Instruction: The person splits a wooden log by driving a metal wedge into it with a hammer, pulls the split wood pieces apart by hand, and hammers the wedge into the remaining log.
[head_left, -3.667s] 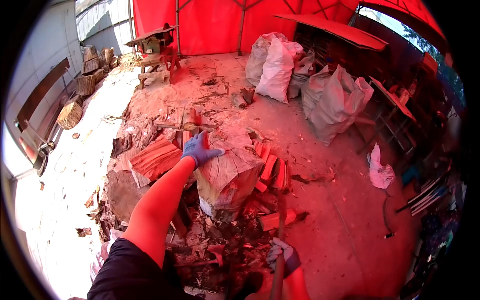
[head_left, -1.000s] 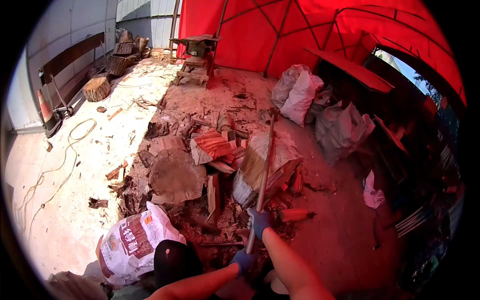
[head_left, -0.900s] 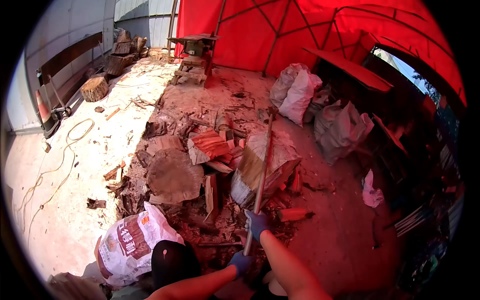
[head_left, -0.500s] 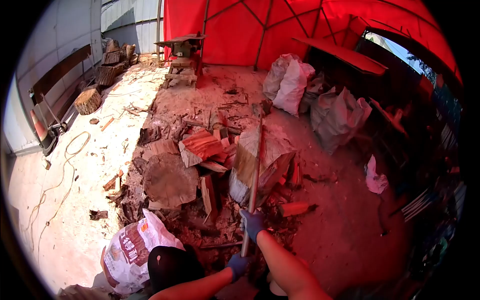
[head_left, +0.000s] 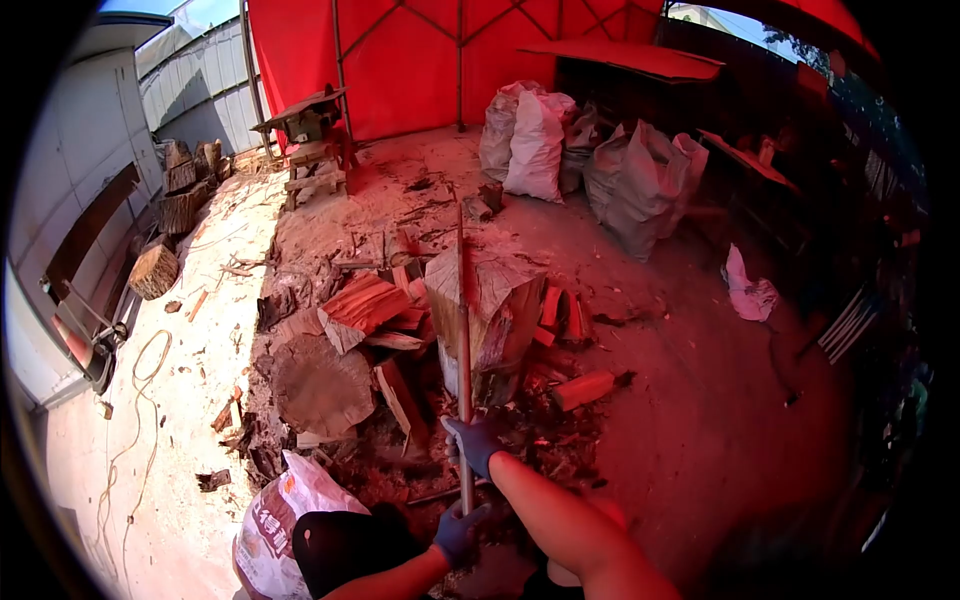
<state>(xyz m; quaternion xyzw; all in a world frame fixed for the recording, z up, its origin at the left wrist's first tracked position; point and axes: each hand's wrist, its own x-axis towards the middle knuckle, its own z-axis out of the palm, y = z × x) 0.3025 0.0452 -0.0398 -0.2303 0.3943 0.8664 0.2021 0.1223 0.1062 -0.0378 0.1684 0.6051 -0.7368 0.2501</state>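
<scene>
A long wooden-handled tool (head_left: 464, 350) runs away from me, nearly straight up the view. Its far end lies over the top of a big split log block (head_left: 500, 275); the head's kind cannot be made out. My right hand (head_left: 473, 446), in a blue-grey glove, is wrapped round the handle in front of the block. Lower down, near the handle's close end, my left hand (head_left: 461, 535) grips it in a matching glove. Left of the block are a round log end (head_left: 322, 385) and a reddish split piece of firewood (head_left: 365, 302).
A white printed sack (head_left: 290, 525) stands by my knee at the lower left. Pale stuffed sacks (head_left: 645, 185) are at the back right. A split stick of wood (head_left: 586, 390) lies right of the block. A rope (head_left: 145, 385) trails on the sunlit floor, near a cut log (head_left: 154, 272).
The view has turned, so the block and sacks sit further left in it. The tool's handle appears more upright. Both hands still hold it, with the far end over the block.
</scene>
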